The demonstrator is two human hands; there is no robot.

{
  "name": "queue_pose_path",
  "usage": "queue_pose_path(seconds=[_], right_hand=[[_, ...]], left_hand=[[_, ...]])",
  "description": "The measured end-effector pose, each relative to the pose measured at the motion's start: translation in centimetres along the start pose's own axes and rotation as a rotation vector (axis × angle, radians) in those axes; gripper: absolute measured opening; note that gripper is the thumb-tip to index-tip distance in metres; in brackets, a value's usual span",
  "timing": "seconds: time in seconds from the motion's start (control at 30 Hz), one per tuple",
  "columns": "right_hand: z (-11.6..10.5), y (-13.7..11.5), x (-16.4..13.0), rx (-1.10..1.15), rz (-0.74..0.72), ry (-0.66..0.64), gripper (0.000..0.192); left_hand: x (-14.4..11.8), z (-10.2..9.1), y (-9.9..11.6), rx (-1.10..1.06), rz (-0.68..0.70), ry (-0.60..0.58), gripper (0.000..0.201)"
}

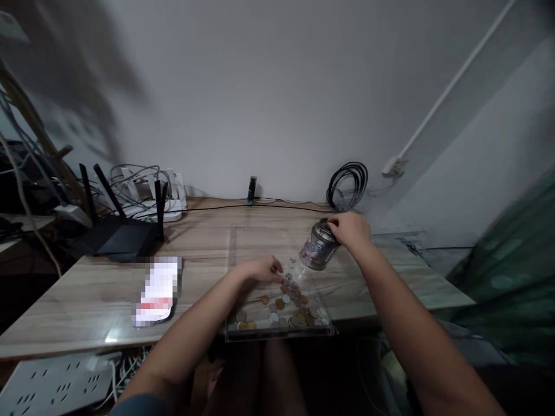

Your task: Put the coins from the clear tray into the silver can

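Observation:
My right hand [350, 229] grips a round tin jar [318, 247] by its far end and holds it tilted, mouth down and to the left, above a clear tray [235, 332]. Several coins [286, 303] lie scattered in the tray, and a few look to be falling from the jar's mouth. My left hand [261, 269] rests over the tray with its fingertips on the coins next to the jar's mouth; whether it pinches one I cannot tell.
The tray sits at the front edge of a wooden desk [87, 294]. A black router [119, 231] and tangled cables stand at the back left, a blurred white paper [158, 289] lies left of the tray, a coiled black cable [347, 185] hangs at the wall, a power strip [52, 384] lies below.

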State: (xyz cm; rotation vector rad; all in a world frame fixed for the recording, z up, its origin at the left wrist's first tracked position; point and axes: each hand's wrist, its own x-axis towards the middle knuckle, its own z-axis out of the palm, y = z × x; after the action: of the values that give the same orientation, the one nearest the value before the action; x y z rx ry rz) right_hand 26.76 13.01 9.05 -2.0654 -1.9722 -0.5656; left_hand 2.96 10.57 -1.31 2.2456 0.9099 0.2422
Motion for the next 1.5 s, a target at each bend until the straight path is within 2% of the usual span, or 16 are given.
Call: queue_pose_path(seconds=[0.07, 0.1, 0.13, 0.23, 0.3, 0.37, 0.5, 0.6, 0.7, 0.83, 0.93, 1.03, 1.13, 1.23, 1.37, 1.5], right_hand=[[-0.4, -1.1, -1.8, 0.08, -0.073, 0.047, 0.029], [-0.5, -1.9, -3.2, 0.123, -0.152, 0.028, 0.028], [-0.5, -2.7, -4.7, 0.158, -0.249, -0.029, 0.026], [0.8, -5.1, -9.6, 0.221, -0.549, -0.311, 0.017], [2.4, -6.2, -12.0, 0.28, -0.625, -0.43, 0.014], [3.9, -6.5, -13.3, 0.369, -0.599, -0.489, 0.014], [5.3, -6.1, -13.5, 0.538, -0.509, -0.555, 0.014], [5.0, -5.8, -13.3, 0.593, -0.566, -0.565, 0.016], [4.7, -6.0, -13.5, 0.603, -0.616, -0.587, 0.016], [4.9, -6.1, -13.8, 0.605, -0.606, -0.609, 0.009], [4.6, -5.6, -13.6, 0.594, -0.596, -0.631, 0.018], [3.7, -5.3, -13.6, 0.606, -0.685, -0.668, 0.024], [3.0, -5.8, -13.8, 0.662, -0.76, -0.686, 0.026], [3.0, -6.6, -14.0, 0.667, -0.737, -0.713, 0.023], [3.4, -7.0, -14.0, 0.669, -0.757, -0.816, 0.012], [3.4, -6.8, -13.9, 0.701, -0.812, -0.754, 0.017]], left_hand=[[-0.9, 0.5, 0.8, 0.066, 0.033, -0.077, 0.041], [-1.4, 0.9, 1.3, 0.086, 0.043, -0.11, 0.041], [-1.9, 1.3, 1.8, 0.106, 0.044, -0.113, 0.039], [-2.9, 2.8, 2.9, 0.236, 0.002, 0.022, 0.037], [-3.2, 3.4, 3.2, 0.27, -0.011, 0.031, 0.035], [-3.2, 3.5, 3.2, 0.278, -0.009, 0.023, 0.034], [-3.8, 3.2, 3.6, 0.289, -0.027, 0.019, 0.037], [-5.1, 3.2, 4.3, 0.313, -0.05, 0.021, 0.039], [-6.3, 3.6, 5.0, 0.334, -0.058, 0.009, 0.03], [-7.0, 3.9, 5.3, 0.312, -0.073, -0.017, 0.02], [-7.2, 4.1, 4.9, 0.299, -0.041, 0.025, 0.021], [-7.5, 4.3, 4.4, 0.28, 0.006, 0.036, 0.024], [-7.8, 4.2, 4.1, 0.233, -0.008, -0.001, 0.023], [-7.8, 4.0, 4.2, 0.202, -0.036, -0.032, 0.023], [-8.0, 3.6, 4.5, 0.234, -0.064, -0.068, 0.02], [-8.1, 3.5, 4.4, 0.234, -0.058, -0.106, 0.017]])
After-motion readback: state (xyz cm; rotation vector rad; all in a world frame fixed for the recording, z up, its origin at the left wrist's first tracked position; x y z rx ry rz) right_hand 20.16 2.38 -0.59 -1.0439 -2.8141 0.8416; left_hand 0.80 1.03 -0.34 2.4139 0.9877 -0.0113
